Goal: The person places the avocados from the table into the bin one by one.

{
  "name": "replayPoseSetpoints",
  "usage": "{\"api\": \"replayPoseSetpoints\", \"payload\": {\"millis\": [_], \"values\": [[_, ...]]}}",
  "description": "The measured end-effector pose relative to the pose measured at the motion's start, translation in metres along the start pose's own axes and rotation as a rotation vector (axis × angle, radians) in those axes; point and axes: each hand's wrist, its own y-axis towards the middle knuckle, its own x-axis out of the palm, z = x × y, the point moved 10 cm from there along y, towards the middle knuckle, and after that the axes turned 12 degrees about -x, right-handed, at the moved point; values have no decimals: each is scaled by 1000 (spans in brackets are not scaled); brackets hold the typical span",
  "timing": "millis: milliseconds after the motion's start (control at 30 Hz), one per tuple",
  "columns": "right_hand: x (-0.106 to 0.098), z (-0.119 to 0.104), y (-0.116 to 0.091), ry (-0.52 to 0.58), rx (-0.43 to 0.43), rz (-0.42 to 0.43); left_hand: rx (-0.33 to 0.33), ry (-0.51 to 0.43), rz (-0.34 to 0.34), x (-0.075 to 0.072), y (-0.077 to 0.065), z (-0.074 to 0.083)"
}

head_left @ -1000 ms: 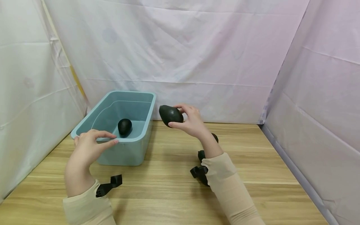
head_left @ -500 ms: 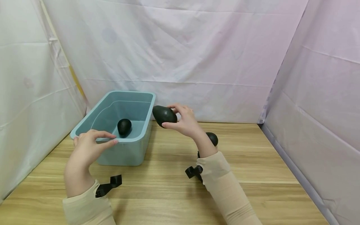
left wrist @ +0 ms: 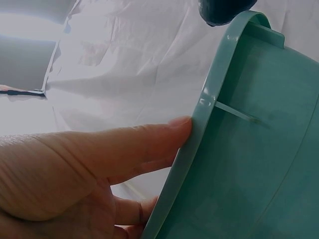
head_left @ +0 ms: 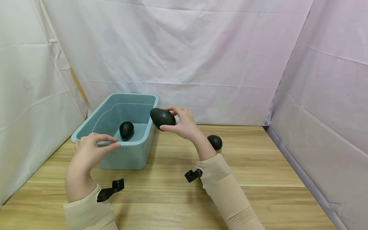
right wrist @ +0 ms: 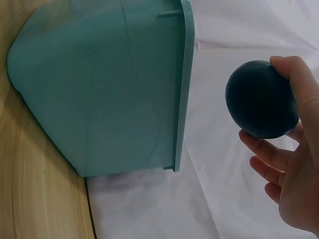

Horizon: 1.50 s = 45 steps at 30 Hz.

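A dark green avocado (head_left: 163, 118) is in my right hand (head_left: 184, 124), raised beside the right rim of a blue plastic bin (head_left: 122, 156). Thumb and fingers pinch the avocado, seen from its round end in the right wrist view (right wrist: 261, 99). My left hand (head_left: 90, 148) holds the bin's near rim, its thumb against the outer side and its fingers over the edge. Inside the bin lies another avocado (head_left: 126, 130). One more avocado (head_left: 214, 142) rests on the table behind my right forearm. A dark sliver beside the right sleeve is mostly hidden.
The wooden table (head_left: 161, 198) carries the bin at its left. White cloth (head_left: 184, 57) hangs at the back and along both sides. A black wrist mount (head_left: 110, 190) sticks out from the left sleeve, another mount (head_left: 193, 175) from the right.
My right hand has moved left with the avocado, up to the bin's right rim. The avocado behind my forearm has come more into view. My left hand has stayed in place.
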Motion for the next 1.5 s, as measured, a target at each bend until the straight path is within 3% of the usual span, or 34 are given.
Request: {"api": "replayPoseSetpoints", "payload": {"millis": [400,1500], "values": [[12,-2,7,3,26,-27,5,0,-8,1,1,1],[44,-17,27,-11,-11,-76,-6,4,-8,1,1,-3]]}}
